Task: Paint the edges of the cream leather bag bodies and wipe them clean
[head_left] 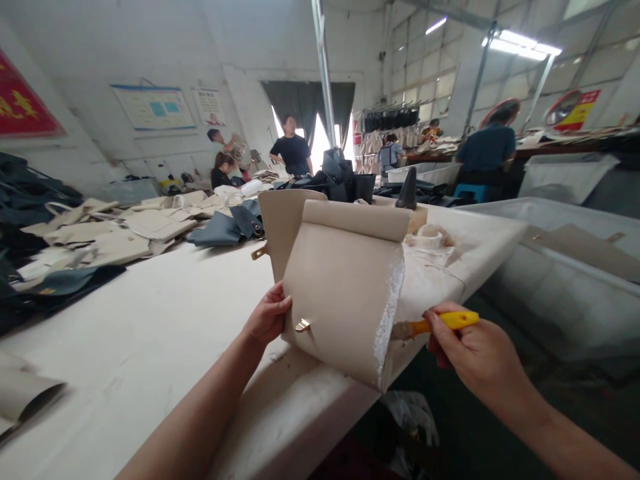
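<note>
My left hand (267, 315) is closed on the left edge of a beige leather bag piece (340, 287) and holds it upright over the table's front edge. A small gold clasp (302, 325) sits on the piece near my thumb. My right hand (473, 350) is closed on a yellow-handled brush (440, 323). The brush tip touches the right edge of the piece, where a white strip of glue (393, 303) runs down it. A second beige panel (280, 223) stands behind the held piece.
A long white worktable (150, 320) carries beige and dark blue bag pieces (150, 227) at the left and back. A glue pot (430, 237) sits behind the held piece. Grey bins (565, 267) stand at the right. Several people work in the background.
</note>
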The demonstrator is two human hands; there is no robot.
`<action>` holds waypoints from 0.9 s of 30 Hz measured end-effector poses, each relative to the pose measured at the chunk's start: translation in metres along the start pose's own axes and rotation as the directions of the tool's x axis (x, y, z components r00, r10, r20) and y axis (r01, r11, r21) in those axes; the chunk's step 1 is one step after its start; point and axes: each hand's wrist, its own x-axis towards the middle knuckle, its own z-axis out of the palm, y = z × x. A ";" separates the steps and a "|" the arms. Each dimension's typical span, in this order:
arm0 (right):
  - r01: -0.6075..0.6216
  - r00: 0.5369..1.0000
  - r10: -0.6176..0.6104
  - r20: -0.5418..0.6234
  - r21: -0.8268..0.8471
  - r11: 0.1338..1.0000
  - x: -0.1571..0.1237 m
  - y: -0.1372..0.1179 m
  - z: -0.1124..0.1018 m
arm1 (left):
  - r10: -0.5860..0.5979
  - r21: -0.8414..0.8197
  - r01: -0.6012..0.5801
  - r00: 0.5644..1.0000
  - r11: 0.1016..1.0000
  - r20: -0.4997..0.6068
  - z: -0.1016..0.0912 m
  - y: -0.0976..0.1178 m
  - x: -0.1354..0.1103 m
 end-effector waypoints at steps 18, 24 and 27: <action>-0.225 0.974 0.225 -0.008 0.032 0.974 -0.019 -0.006 -0.009 | 0.011 -0.021 -0.011 0.999 1.000 0.037 -0.006 -0.002 -0.002; -0.104 0.963 0.125 -0.240 0.096 0.990 -0.003 0.016 -0.007 | 0.004 -0.018 -0.003 0.999 1.000 0.044 -0.008 -0.003 -0.001; -0.096 0.970 0.113 -0.213 0.089 0.991 -0.001 0.017 -0.006 | -0.001 -0.012 0.002 0.999 1.000 0.046 -0.008 -0.002 -0.001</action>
